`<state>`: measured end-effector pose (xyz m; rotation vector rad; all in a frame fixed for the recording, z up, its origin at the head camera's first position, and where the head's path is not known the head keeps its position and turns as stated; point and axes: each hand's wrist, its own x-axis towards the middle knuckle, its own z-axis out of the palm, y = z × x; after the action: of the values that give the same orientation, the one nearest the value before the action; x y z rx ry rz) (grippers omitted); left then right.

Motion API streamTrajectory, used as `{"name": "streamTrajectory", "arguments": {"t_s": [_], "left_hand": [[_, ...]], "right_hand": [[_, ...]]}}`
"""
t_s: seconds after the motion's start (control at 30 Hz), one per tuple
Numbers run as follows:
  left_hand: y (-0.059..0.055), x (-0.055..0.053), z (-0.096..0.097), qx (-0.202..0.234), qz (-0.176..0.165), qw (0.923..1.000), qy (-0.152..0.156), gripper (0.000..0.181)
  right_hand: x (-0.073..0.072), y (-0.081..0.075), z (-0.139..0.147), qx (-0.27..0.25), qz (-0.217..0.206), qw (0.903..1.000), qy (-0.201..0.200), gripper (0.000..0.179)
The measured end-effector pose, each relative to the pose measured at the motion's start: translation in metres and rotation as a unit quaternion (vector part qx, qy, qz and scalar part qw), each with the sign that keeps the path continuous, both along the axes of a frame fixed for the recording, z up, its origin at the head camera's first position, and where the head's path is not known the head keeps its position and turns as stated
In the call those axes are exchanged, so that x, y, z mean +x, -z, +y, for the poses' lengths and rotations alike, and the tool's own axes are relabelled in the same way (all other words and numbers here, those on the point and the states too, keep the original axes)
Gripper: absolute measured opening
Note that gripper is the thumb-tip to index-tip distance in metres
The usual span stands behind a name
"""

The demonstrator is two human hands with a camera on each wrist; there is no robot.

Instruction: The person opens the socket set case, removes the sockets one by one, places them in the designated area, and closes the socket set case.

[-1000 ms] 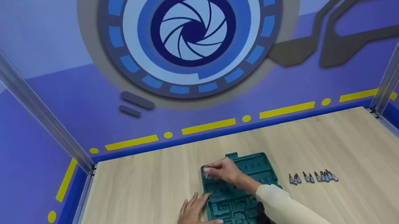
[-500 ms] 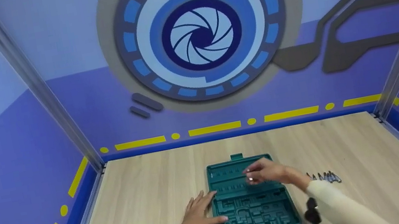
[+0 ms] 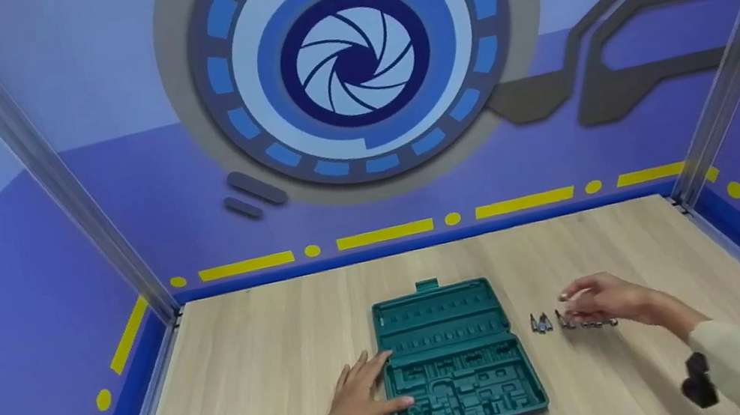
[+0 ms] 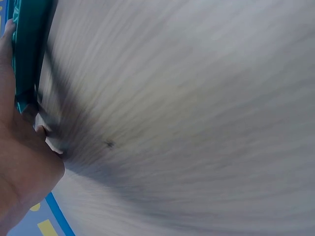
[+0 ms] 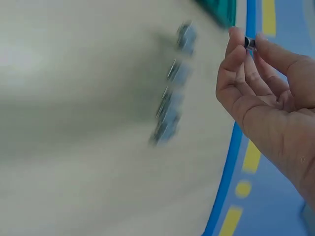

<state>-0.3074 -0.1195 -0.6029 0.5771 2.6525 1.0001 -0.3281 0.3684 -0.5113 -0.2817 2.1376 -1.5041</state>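
An opened green plastic case (image 3: 458, 382) with moulded recesses lies on the table, its lid (image 3: 438, 315) folded back. Spread along the case's left edge, my left hand (image 3: 360, 399) has its thumb over the rim; in the left wrist view the hand (image 4: 24, 167) lies beside the case wall (image 4: 29, 54). To the right, my right hand (image 3: 610, 297) is above a row of small silver, pointed metal pieces (image 3: 541, 322). The right wrist view shows thumb and forefinger pinching a short dark-and-silver metal piece (image 5: 250, 44); its exact kind cannot be told. The hand partly hides the row in the head view.
Several more metal pieces (image 5: 168, 105) lie in a blurred line below the right hand. A small light piece (image 3: 381, 322) shows in the lid's upper left corner. Blue-purple printed panels (image 3: 115, 229) and metal posts (image 3: 63, 193) enclose the wooden table (image 3: 273, 346).
My right hand has moved from the lid's upper left, across the case, to the row of metal pieces at the right. The left hand stays at the case edge.
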Motion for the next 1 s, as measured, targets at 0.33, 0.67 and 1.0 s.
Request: {"name": "streamTrajectory", "arguments": {"t_s": [0.33,0.67,1.0], "left_hand": [[-0.001,0.002,-0.002,0.003,-0.006,0.9999,-0.008,0.096],[0.002,0.004,-0.001,0.006,-0.004,1.0000,-0.006,0.095],[0.001,0.002,0.003,0.000,0.009,1.0000,-0.001,0.095]], "right_hand": [[0.024,0.009,0.087,0.064,-0.013,0.9956,0.067,0.050],[0.041,0.030,0.116,0.121,-0.038,0.9852,0.115,0.048],[0.036,0.036,0.094,0.122,0.022,0.9856,0.115,0.043]]}}
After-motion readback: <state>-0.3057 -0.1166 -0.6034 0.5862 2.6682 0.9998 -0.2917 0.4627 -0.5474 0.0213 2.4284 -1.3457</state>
